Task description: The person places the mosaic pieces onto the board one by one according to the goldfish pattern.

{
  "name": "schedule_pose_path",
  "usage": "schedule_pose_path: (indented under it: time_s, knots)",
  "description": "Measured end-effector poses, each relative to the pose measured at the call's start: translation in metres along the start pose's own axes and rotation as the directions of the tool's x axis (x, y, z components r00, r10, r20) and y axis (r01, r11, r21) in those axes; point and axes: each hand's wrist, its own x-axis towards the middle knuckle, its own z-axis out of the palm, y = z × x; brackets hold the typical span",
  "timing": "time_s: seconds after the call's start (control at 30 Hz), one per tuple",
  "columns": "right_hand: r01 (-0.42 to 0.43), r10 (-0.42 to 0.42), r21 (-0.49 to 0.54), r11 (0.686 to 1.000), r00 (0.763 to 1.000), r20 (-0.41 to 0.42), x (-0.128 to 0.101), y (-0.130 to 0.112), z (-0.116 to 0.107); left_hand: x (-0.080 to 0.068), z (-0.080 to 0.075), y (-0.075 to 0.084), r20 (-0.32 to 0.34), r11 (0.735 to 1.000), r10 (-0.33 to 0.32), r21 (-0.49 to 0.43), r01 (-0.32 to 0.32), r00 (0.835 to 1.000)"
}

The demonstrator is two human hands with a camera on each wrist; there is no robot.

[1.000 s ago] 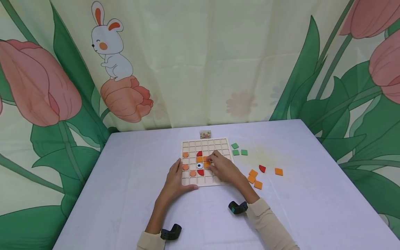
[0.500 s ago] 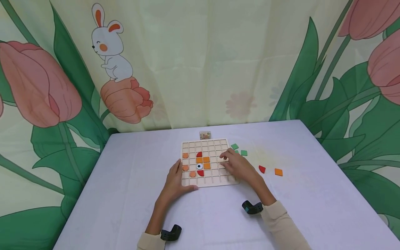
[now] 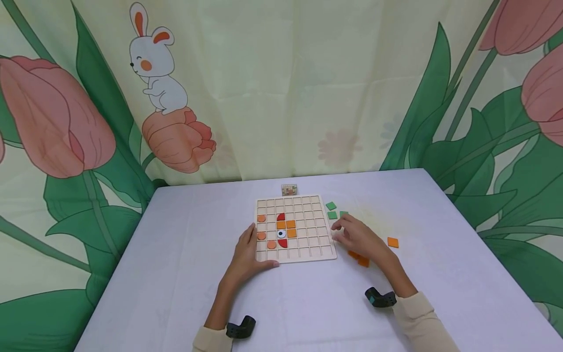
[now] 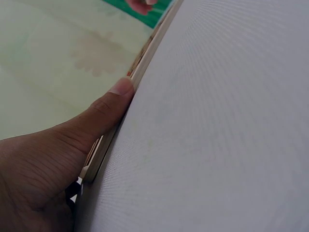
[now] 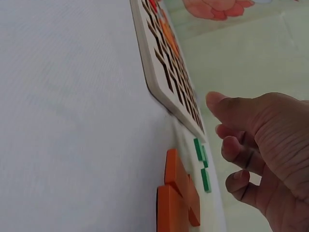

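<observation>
- Left hand (image 3: 244, 258) at the near-left corner of the wooden grid board (image 3: 293, 229); fingers straight, thumb pressed flat along the board's near edge, gripping nothing.
- Right hand (image 3: 360, 238) just off the board's right edge, above loose orange tiles (image 3: 363, 261); fingers loosely curled, empty.
- On the board, left of centre: orange and red pieces around an eye tile (image 3: 281, 234).
- Green tiles (image 3: 332, 210) lie beside the board's far-right corner.

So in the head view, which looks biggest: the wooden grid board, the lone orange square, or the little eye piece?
1. Board, by far the largest.
2. Orange square.
3. Eye piece, about one grid cell; it looks slightly smaller than the square, but they are close.
</observation>
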Motion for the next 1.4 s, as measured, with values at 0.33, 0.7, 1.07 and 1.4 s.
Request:
schedule_pose_path:
  time_s: [0.33, 0.7, 1.07, 1.4]
  knots:
    - [-0.015, 0.016, -0.002, 1.000, 0.999, 0.047, -0.023, 0.016, -0.005, -0.001, 0.001, 0.001, 0.000, 1.000, 0.010, -0.012, -0.010, 1.000]
    - [0.010, -0.008, -0.110, 0.994, 1.000, 0.020, -0.041, 0.026, -0.009, -0.002, -0.001, -0.001, -0.001, 1.000, 0.009, -0.008, -0.009, 1.000]
    - [0.027, -0.023, -0.064, 0.998, 0.998, 0.058, -0.035, 0.023, -0.006, -0.002, -0.001, -0.002, 0.002, 1.000, -0.001, -0.015, 0.001, 1.000]
    - [-0.014, 0.016, -0.031, 0.999, 0.997, 0.073, -0.036, 0.029, -0.007, -0.001, 0.000, -0.001, 0.000, 1.000, -0.004, -0.010, 0.004, 1.000]
